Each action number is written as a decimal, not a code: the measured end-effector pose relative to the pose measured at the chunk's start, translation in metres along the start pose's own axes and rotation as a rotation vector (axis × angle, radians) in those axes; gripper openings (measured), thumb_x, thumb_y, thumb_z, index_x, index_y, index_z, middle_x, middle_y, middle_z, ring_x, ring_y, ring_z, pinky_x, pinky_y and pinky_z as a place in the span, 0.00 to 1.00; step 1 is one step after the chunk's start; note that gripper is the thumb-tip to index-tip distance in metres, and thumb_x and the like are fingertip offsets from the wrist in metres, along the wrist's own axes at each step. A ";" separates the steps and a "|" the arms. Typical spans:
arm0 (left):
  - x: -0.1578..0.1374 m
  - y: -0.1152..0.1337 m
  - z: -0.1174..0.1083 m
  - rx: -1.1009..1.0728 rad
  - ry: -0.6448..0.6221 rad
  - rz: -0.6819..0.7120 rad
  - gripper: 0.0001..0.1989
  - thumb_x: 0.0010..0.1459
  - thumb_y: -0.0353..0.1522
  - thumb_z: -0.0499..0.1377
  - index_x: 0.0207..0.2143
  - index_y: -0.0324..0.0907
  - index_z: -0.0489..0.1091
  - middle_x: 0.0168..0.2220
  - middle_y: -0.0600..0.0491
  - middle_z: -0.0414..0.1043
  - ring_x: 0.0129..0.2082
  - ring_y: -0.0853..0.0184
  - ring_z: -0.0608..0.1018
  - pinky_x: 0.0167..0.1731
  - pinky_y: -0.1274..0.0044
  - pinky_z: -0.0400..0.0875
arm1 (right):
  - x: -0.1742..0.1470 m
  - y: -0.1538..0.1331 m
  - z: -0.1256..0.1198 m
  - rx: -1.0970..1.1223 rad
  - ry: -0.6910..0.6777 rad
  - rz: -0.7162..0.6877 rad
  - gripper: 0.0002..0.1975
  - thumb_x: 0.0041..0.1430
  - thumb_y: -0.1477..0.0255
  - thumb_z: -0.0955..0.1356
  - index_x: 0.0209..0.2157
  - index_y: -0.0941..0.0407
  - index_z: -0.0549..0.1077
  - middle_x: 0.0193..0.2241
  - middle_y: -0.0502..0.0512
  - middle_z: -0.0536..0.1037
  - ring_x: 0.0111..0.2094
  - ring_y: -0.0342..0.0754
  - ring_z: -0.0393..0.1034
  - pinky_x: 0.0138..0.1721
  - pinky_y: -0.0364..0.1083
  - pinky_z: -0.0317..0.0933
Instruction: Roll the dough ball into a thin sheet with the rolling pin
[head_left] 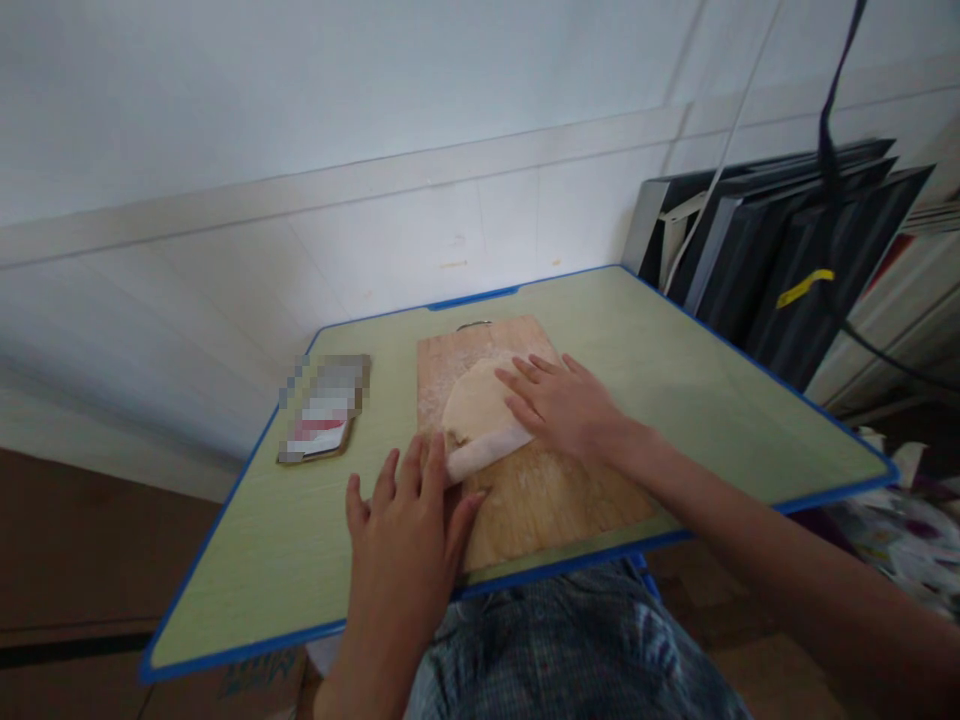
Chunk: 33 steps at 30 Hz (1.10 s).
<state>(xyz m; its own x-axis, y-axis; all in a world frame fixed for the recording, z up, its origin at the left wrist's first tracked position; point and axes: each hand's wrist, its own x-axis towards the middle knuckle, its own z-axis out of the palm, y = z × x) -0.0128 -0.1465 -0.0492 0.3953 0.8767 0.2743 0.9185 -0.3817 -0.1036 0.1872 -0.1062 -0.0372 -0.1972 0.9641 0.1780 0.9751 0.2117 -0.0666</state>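
A flat, roundish sheet of dough [480, 398] lies on a floured wooden cutting board [555, 500]. Across its near edge runs a pale, floury rolling pin [487, 453], slanting up to the right. My left hand [405, 525] rests over the pin's left end, fingers stretched out and thumb apart. With its fingers spread, my right hand [562, 403] lies over the pin's right end and reaches onto the dough's right side. Both ends of the pin are mostly hidden by my hands. A small dark gap or fold shows in the dough beside my left fingertips.
The board sits on a light green folding table [720, 400] with a blue rim. A phone [322, 410], partly pixelated, lies at the left. Behind stands a white wall [375, 240]. Dark flat panels [780, 250] lean at the right, near a hanging black cable [827, 150].
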 end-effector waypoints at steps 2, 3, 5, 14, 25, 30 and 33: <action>0.009 -0.005 -0.001 0.008 -0.038 0.009 0.27 0.60 0.42 0.47 0.58 0.40 0.55 0.58 0.43 0.59 0.57 0.50 0.61 0.52 0.53 0.53 | 0.012 0.002 0.000 0.018 -0.024 -0.011 0.25 0.63 0.63 0.51 0.59 0.56 0.56 0.59 0.61 0.58 0.59 0.56 0.51 0.55 0.60 0.46; 0.015 -0.009 -0.002 0.007 -0.059 0.024 0.27 0.60 0.42 0.47 0.59 0.40 0.54 0.58 0.44 0.58 0.58 0.50 0.60 0.52 0.54 0.54 | 0.019 0.004 0.001 0.030 -0.044 -0.019 0.26 0.63 0.62 0.51 0.59 0.56 0.56 0.59 0.62 0.58 0.59 0.56 0.51 0.55 0.60 0.47; 0.028 -0.017 -0.003 -0.009 -0.103 0.071 0.27 0.60 0.43 0.46 0.59 0.41 0.53 0.59 0.45 0.56 0.59 0.52 0.58 0.53 0.56 0.53 | 0.032 0.007 0.002 0.056 -0.090 -0.036 0.27 0.63 0.61 0.52 0.60 0.57 0.55 0.59 0.63 0.58 0.58 0.57 0.51 0.54 0.60 0.49; 0.048 -0.036 -0.003 -0.129 -0.196 0.134 0.25 0.63 0.41 0.39 0.58 0.43 0.56 0.59 0.49 0.57 0.58 0.60 0.60 0.55 0.66 0.56 | 0.039 0.007 0.004 0.056 -0.096 0.003 0.26 0.62 0.63 0.53 0.60 0.58 0.55 0.59 0.64 0.58 0.59 0.56 0.50 0.55 0.61 0.46; 0.015 -0.013 -0.001 -0.034 -0.083 0.071 0.27 0.59 0.44 0.47 0.58 0.44 0.54 0.58 0.47 0.59 0.57 0.51 0.60 0.53 0.56 0.54 | -0.003 -0.010 0.002 -0.011 0.021 0.049 0.24 0.63 0.67 0.51 0.58 0.58 0.59 0.57 0.61 0.62 0.57 0.55 0.56 0.55 0.59 0.46; 0.026 -0.016 -0.005 -0.068 -0.124 0.070 0.25 0.60 0.41 0.46 0.58 0.40 0.55 0.58 0.45 0.59 0.55 0.56 0.65 0.51 0.62 0.60 | 0.014 -0.006 0.000 0.008 0.026 0.005 0.24 0.63 0.66 0.53 0.56 0.59 0.61 0.55 0.62 0.65 0.54 0.54 0.60 0.53 0.55 0.52; 0.024 -0.014 -0.006 -0.075 -0.108 0.050 0.25 0.60 0.41 0.47 0.57 0.39 0.56 0.57 0.44 0.60 0.52 0.56 0.67 0.49 0.64 0.63 | 0.013 -0.007 0.000 0.013 0.066 -0.022 0.23 0.64 0.65 0.52 0.54 0.60 0.64 0.53 0.62 0.68 0.53 0.52 0.62 0.52 0.52 0.55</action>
<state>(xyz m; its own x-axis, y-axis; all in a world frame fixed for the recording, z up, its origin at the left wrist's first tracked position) -0.0166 -0.1215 -0.0357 0.4434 0.8809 0.1655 0.8956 -0.4429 -0.0418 0.1783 -0.0948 -0.0340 -0.2112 0.9465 0.2439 0.9691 0.2354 -0.0743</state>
